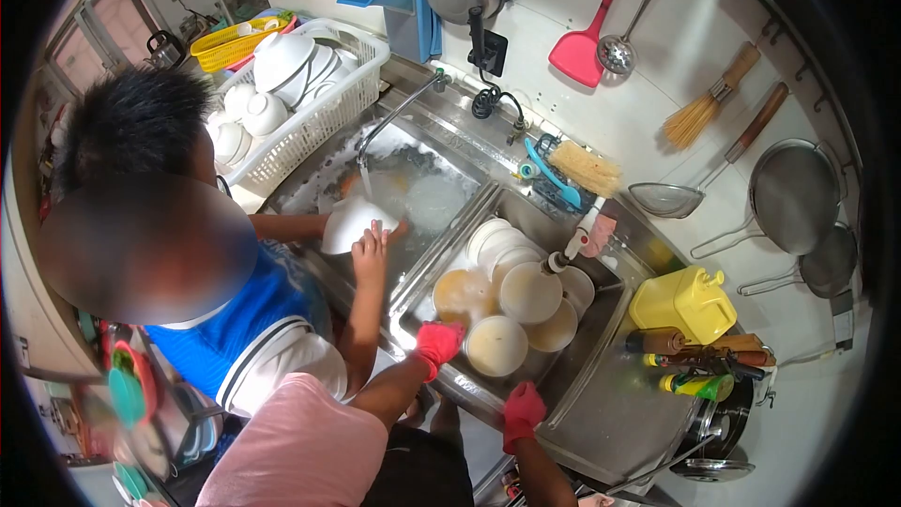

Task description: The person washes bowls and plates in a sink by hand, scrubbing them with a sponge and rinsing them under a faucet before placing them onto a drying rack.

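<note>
Red-gloved left hand (438,342): at the near-left corner of the right basin (615,314), fingers curled down beside the cream bowl (496,345). We cannot tell whether it grasps the bowl's edge or only touches it.

Red-gloved right hand (523,407): bunched into a loose fist on the basin's front rim, holding nothing.

Step in hand, as we judge it: washing-up, at the point of picking the next piece from the soak. The cream bowl lies nearest, at the front of the basin, in water.

Next move, as we judge it: a firm pinch on the wet rim and a lift clear of its neighbours. The free right hand will want a sponge or brush.

Neighbours in the basin: a pile of bowls (530,293) just behind, white plates (493,244) at the far end, a bottle (584,233) leaning over them.

In the way: a co-worker's hand (371,249) holds a white dish (352,223) under the running tap (399,113) in the left basin, so we reckon rinsing there must wait.

Around:
- white basket (352,99) of clean crockery, far left
- yellow jug (685,302) and sauce bottles (699,361) on the right drainer
- strainer (666,199), pans (796,195) and red spatula (580,52) on the wall
</note>
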`<state>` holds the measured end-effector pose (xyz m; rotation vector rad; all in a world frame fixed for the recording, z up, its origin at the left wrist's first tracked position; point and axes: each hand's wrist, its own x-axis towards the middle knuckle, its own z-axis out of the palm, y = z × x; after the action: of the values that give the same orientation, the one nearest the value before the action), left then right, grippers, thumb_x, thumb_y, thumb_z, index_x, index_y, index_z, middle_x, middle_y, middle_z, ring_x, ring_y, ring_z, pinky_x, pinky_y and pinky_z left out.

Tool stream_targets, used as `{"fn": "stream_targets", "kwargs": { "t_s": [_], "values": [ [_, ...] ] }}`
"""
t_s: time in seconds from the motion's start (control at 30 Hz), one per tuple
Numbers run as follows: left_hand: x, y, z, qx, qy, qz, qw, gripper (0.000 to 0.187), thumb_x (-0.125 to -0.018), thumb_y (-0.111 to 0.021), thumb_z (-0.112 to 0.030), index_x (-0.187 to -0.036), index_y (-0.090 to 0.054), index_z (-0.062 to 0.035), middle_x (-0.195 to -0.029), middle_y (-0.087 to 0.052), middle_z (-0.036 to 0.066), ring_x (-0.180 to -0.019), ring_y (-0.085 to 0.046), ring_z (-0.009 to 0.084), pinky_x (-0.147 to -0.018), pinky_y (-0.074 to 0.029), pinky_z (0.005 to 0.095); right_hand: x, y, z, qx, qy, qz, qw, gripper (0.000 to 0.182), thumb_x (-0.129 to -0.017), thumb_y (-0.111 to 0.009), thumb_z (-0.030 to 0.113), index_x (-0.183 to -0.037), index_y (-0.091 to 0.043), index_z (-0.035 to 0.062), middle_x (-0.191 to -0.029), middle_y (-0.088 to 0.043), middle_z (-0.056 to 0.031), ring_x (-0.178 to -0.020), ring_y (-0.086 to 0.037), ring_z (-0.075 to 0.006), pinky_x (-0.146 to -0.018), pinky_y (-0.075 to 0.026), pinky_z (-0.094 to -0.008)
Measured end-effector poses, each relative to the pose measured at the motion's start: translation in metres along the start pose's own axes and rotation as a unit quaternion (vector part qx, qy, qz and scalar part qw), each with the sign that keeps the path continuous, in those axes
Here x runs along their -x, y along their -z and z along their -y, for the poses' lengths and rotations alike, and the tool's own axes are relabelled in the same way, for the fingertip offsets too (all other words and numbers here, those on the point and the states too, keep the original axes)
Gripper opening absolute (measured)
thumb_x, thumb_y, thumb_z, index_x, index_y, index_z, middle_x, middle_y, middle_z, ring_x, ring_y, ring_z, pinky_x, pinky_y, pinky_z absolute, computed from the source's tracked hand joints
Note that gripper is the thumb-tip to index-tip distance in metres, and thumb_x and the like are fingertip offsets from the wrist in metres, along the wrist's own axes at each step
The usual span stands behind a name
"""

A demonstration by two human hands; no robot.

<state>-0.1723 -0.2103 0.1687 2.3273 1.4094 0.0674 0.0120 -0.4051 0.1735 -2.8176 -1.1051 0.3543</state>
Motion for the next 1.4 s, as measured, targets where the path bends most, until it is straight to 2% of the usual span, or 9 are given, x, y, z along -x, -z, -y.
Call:
{"fn": "stream_targets", "kwargs": {
  "t_s": [0.13,0.63,0.73,0.93,1.23,1.4],
  "values": [
    [0.001,-0.004,0.002,-0.006,-0.017,-0.039,0.999,0.033,-0.1,-0.047,-0.035,-0.086,-0.063,-0.0106,-0.08,-0.072,0.015,-0.07,-0.069,0.0363,-0.07,-0.052,0.0503,0.001,0.001,0.001,-0.007,0.003,-0.003,1.0,0.028,-0.097,-0.048,0.035,-0.088,-0.063,0.0127,-0.083,-0.071,-0.0166,-0.075,-0.068,-0.0408,-0.068,-0.052,-0.0536],
    [0.001,-0.003,0.001,-0.008,-0.029,-0.063,0.998,0.033,-0.1,-0.046,-0.037,-0.086,-0.062,-0.0109,-0.076,-0.071,0.016,-0.066,-0.068,0.0368,-0.068,-0.052,0.0497,0.002,0.002,0.0,-0.034,0.014,-0.027,0.999,0.026,-0.096,-0.051,0.033,-0.086,-0.064,0.013,-0.077,-0.07,-0.0164,-0.071,-0.068,-0.0412,-0.065,-0.053,-0.0529],
    [0.0,0.001,-0.001,-0.01,0.011,0.024,1.0,0.028,-0.098,-0.047,-0.035,-0.093,-0.065,-0.0144,-0.083,-0.073,0.014,-0.08,-0.07,0.0349,-0.077,-0.051,0.0504,0.002,0.005,0.002,-0.041,0.013,-0.024,0.999,0.026,-0.096,-0.051,0.033,-0.086,-0.063,0.0123,-0.078,-0.07,-0.0167,-0.071,-0.068,-0.0412,-0.065,-0.053,-0.0528],
    [-0.001,-0.002,0.001,-0.01,0.009,0.017,1.0,0.028,-0.098,-0.047,-0.035,-0.094,-0.065,-0.0142,-0.081,-0.072,0.014,-0.08,-0.07,0.0344,-0.077,-0.051,0.0502,0.002,0.007,0.002,-0.043,0.014,-0.02,0.999,0.026,-0.096,-0.052,0.033,-0.086,-0.063,0.0116,-0.079,-0.07,-0.0169,-0.072,-0.068,-0.0412,-0.066,-0.053,-0.0527],
    [0.0,-0.003,0.001,-0.028,0.004,0.028,0.999,0.028,-0.097,-0.046,-0.035,-0.096,-0.064,-0.0145,-0.088,-0.073,0.012,-0.083,-0.07,0.0322,-0.081,-0.049,0.0482,0.003,0.0,0.0,-0.047,0.001,-0.018,0.999,0.026,-0.095,-0.052,0.033,-0.086,-0.064,0.0126,-0.079,-0.07,-0.0167,-0.073,-0.067,-0.041,-0.067,-0.053,-0.0525],
    [-0.001,-0.001,0.0,-0.026,0.002,0.021,0.999,0.029,-0.098,-0.046,-0.036,-0.094,-0.064,-0.0144,-0.085,-0.073,0.012,-0.08,-0.07,0.0326,-0.078,-0.05,0.049,0.001,-0.004,-0.003,-0.041,0.003,-0.018,0.999,0.028,-0.096,-0.051,0.035,-0.087,-0.065,0.0134,-0.08,-0.069,-0.0166,-0.075,-0.067,-0.0422,-0.067,-0.052,-0.0535]
  ]
}}
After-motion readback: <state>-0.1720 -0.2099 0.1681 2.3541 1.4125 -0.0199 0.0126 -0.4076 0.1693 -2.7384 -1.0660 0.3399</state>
